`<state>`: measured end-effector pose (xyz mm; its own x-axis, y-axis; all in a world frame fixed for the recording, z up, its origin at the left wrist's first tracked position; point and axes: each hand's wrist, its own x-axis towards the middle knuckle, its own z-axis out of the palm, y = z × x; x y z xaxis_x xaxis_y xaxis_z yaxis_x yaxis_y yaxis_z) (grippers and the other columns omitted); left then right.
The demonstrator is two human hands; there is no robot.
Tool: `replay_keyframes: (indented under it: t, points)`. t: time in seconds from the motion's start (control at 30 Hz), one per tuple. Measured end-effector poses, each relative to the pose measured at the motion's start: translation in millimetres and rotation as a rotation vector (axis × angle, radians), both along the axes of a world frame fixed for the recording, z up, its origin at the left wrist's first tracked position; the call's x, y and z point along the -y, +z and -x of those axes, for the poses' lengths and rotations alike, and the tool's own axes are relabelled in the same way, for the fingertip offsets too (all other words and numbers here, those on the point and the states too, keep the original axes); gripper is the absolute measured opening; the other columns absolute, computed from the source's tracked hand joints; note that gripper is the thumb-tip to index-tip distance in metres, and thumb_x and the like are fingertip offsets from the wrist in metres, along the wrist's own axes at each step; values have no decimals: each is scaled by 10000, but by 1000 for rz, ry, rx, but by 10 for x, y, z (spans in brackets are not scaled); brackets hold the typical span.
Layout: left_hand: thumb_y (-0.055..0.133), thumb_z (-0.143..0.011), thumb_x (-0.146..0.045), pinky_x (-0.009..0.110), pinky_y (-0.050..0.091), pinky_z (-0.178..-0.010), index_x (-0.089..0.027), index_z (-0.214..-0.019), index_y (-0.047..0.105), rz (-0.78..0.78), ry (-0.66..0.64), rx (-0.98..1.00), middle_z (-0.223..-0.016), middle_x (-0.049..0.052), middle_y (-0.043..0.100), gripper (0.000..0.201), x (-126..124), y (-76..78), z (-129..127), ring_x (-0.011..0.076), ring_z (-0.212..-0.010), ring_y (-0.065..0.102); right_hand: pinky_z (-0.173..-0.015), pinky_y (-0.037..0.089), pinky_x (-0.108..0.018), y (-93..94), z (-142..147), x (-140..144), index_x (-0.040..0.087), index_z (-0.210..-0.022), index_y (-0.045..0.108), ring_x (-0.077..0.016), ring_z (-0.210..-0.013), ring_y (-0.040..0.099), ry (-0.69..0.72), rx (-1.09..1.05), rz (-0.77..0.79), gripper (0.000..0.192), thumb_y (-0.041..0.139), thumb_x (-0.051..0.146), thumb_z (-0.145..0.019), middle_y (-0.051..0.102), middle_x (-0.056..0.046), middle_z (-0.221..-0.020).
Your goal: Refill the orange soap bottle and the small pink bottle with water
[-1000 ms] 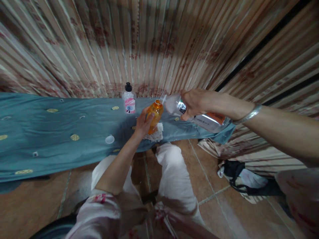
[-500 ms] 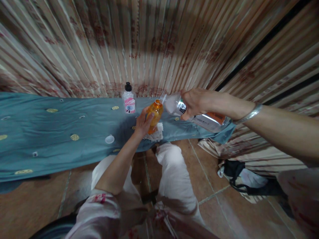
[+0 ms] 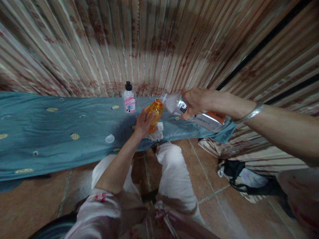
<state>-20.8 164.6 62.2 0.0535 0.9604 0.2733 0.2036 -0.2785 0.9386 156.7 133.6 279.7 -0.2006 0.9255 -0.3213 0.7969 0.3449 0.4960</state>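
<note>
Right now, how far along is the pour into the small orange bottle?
Done: both bottles are uncapped; a white cap lies on the teal cloth. In hand: the left hand steadies the small orange plastic bottle upright on a white rag; the right hand tips the large clear plastic bottle, spout at the orange mouth. Left: recapping; fill level unreadable.
</note>
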Motion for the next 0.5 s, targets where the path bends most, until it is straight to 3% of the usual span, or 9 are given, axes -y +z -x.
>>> replay_keyframes:
  t: [0.3, 0.5]
  points:
    - [549, -921, -429, 412, 499, -1066, -219, -1279, 611, 11, -8, -17, -1266, 84, 721, 419, 2, 16, 5, 254, -1176, 668, -663, 452, -326, 16, 12, 18, -14, -1282, 603, -324, -964, 710, -6, -1, 10, 791, 776, 572, -780, 732, -243, -1116]
    - [544, -921, -422, 395, 483, -1089, -217, -1272, 607, -14, -11, -31, -1301, 84, 707, 412, 1, 11, 13, 242, -1213, 655, -657, 426, -339, 60, 55, 55, -67, -1230, 592, -344, -975, 704, 10, -3, 27, 722, 756, 507, -825, 718, -294, -1069]
